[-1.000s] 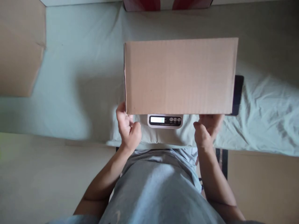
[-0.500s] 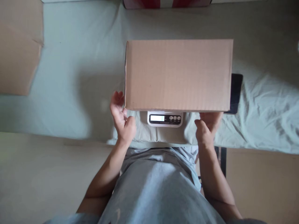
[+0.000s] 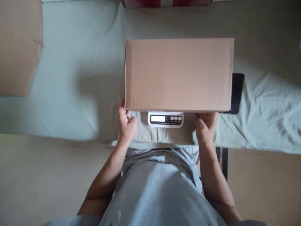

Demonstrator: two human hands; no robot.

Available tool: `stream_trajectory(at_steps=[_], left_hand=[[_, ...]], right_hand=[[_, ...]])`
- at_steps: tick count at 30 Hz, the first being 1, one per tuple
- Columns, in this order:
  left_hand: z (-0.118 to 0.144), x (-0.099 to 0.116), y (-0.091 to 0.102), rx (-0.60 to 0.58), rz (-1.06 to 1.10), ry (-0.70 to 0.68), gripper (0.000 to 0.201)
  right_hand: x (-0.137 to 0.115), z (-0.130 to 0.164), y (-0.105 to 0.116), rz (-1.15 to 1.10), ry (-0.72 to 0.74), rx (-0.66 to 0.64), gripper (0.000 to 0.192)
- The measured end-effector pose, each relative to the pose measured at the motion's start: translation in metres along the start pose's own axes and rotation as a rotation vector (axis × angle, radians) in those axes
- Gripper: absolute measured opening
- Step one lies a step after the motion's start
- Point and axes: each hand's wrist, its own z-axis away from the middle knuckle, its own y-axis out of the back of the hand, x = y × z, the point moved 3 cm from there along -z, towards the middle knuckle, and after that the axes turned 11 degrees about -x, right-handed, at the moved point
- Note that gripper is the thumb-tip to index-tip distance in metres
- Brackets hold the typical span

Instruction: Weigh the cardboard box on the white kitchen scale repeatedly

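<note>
A closed brown cardboard box (image 3: pixel 178 75) sits above a white digital scale (image 3: pixel 166 124), covering most of it. Only the scale's front panel shows, with a lit display and several round buttons; I cannot read the display. My left hand (image 3: pixel 127 125) is at the box's near left corner, fingers loosely bent and partly hidden by the corner, the thumb apart from the cardboard. By the near edge, right of the scale, my right hand (image 3: pixel 205 127) is half open. Its fingertips go out of sight below the box, and whether they touch it cannot be seen.
A dark flat device (image 3: pixel 237 92) sticks out from behind the box's right side. Folded cardboard (image 3: pixel 18 53) lies at the far left of the green cloth-covered table (image 3: pixel 63 103). A red and white box (image 3: pixel 166 3) stands at the back edge.
My left hand has moved in to the right, closer to the box's corner, and its fingers are less spread. My right hand has shifted slightly left. The box stays nearly in place.
</note>
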Motion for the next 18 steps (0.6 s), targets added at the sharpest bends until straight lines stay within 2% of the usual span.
stream_trajectory(at_steps=[3,7,11,14,18], left_hand=[[0.003,0.011,0.001,0.024,-0.008,-0.098,0.074],[0.009,0.035,-0.003,0.074,-0.046,-0.207,0.071],[0.009,0.052,-0.016,0.023,-0.015,-0.183,0.068],[0.005,0.061,-0.026,-0.012,-0.008,-0.139,0.062],[-0.015,0.078,-0.029,-0.001,-0.002,-0.229,0.066]], right_hand=[[-0.007,0.0,0.002,0.0,0.017,0.001,0.045],[-0.021,0.0,0.005,-0.007,0.12,0.04,0.052],[-0.03,-0.003,-0.002,0.006,0.179,0.023,0.043],[-0.037,-0.008,-0.011,0.013,0.177,-0.012,0.052],[-0.057,-0.023,-0.018,0.018,0.295,-0.024,0.058]])
